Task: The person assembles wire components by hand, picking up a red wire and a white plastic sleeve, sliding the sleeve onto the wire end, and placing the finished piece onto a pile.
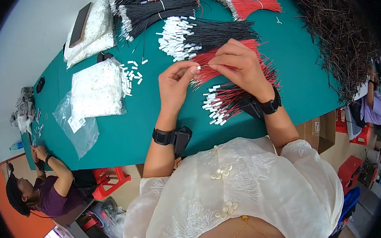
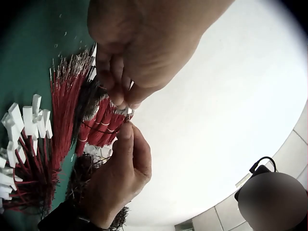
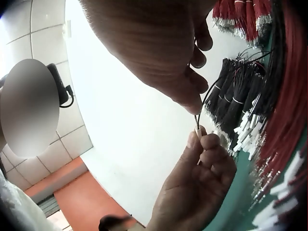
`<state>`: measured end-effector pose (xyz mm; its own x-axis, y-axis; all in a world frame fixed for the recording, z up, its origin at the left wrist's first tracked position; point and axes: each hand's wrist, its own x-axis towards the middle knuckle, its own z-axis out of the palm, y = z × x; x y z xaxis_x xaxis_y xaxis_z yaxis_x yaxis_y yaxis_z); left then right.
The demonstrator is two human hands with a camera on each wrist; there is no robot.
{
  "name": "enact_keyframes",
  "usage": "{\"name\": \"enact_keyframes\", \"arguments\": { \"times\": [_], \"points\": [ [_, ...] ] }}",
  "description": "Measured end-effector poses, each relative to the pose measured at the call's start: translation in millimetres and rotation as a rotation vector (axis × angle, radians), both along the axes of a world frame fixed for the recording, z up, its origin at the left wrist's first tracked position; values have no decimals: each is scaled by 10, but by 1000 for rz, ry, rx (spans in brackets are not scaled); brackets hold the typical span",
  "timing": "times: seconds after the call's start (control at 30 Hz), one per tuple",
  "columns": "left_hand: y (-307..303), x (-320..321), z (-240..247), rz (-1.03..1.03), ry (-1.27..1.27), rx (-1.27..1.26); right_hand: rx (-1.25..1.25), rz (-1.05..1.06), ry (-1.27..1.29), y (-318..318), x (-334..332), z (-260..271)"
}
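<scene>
My left hand (image 1: 173, 87) pinches a small white plastic connector (image 3: 198, 133) between thumb and fingertips. Facing it, my right hand (image 1: 245, 67) pinches thin wires (image 3: 199, 118) close to their ends. In the right wrist view the wires run from the right fingertips down to the connector. Both hands are raised over a bundle of red wires (image 1: 206, 73) with bare tips. Below them on the table lie red and dark wires (image 1: 234, 106) ending in white connectors (image 1: 214, 105). Just beyond the hands is a black wire bundle (image 1: 226, 31), also tipped with white connectors.
A clear bag of white connectors (image 1: 96, 92) lies left on the green table (image 1: 156, 134), with loose connectors (image 1: 130, 76) beside it. Tied black (image 1: 154, 13) and red bundles (image 1: 253, 6) lie at the back. Dark wires (image 1: 339, 33) heap up right. Another person (image 1: 45, 189) sits left.
</scene>
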<state>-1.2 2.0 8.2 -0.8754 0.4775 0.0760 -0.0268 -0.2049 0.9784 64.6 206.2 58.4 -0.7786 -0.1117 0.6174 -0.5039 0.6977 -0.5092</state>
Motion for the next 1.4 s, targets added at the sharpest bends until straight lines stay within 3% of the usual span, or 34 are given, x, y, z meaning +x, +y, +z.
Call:
{"name": "enact_keyframes", "arguments": {
  "times": [0.33,0.8,1.4],
  "points": [
    [-21,0,8,-17,-31,-21,113,5,14,-38,4,-7],
    [-6,30,49,1,139,-97,13,71,-68,-43,-19,-63],
    [3,54,67,-41,99,-28,-68,138,-110,-23,-30,-90]
  ]
}}
